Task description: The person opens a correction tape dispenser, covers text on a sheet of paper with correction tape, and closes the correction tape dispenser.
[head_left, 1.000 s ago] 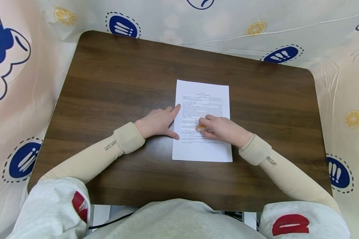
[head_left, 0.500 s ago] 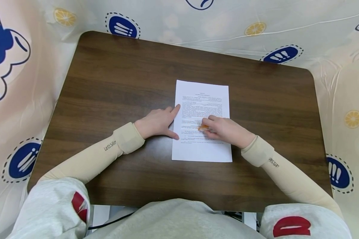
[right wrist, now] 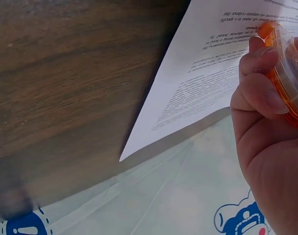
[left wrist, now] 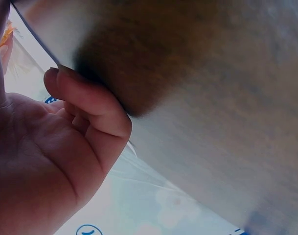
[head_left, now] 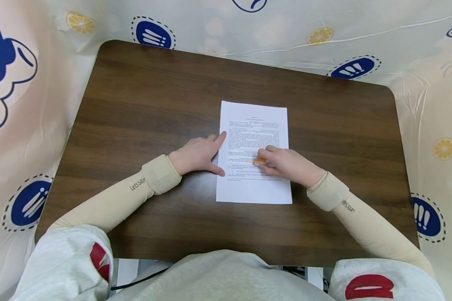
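Note:
A sheet of printed paper (head_left: 253, 193) lies flat on the dark wooden table, its text upside down in the head view. My left hand (head_left: 196, 154) rests at its left edge, thumb and index finger spread and straight on the margin, the other fingers bent on the table side. Over the lower half of the text, my right hand (head_left: 286, 164) grips an orange and clear correction tape dispenser (head_left: 259, 161). The right wrist view shows the rounded, see-through dispenser (right wrist: 289, 83) between thumb and fingers, its orange tip toward the printed lines. Its far side is hidden by the hand.
The brown table (head_left: 147, 96) has rounded corners. A patterned curtain (head_left: 226, 29) hangs behind it and along both sides. A black cable (head_left: 139, 281) runs below the front edge, near the person's lap.
My right hand has slid a little to the right across the text with the correction tape dispenser. The left hand has stayed in place at the paper's edge.

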`<state>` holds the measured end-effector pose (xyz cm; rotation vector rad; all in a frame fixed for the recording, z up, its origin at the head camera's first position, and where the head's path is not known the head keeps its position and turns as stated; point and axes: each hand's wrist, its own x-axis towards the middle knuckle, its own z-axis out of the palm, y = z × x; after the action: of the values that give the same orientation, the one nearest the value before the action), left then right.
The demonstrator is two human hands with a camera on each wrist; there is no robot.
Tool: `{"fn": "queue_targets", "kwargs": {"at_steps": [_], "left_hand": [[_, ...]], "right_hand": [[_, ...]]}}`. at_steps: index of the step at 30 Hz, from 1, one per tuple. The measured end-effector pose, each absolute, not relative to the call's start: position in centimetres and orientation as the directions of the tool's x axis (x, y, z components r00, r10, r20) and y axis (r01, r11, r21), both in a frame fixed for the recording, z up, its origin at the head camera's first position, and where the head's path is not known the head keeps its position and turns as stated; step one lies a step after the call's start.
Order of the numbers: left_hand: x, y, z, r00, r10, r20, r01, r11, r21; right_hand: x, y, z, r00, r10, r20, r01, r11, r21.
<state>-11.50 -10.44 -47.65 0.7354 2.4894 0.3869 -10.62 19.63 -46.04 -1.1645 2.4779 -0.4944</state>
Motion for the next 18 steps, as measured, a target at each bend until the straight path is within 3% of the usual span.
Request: {"fn": "queue_targets", "kwargs": {"at_steps": [18], "left_hand": [[-11.48,-10.30,-47.61,-0.722,0.564,-0.400,0.418,0.817,0.398]], "right_hand": [[-10.61,20.62,-46.10,-0.608,-0.777,-0.163,-0.658,0.608,-0.444]]}}
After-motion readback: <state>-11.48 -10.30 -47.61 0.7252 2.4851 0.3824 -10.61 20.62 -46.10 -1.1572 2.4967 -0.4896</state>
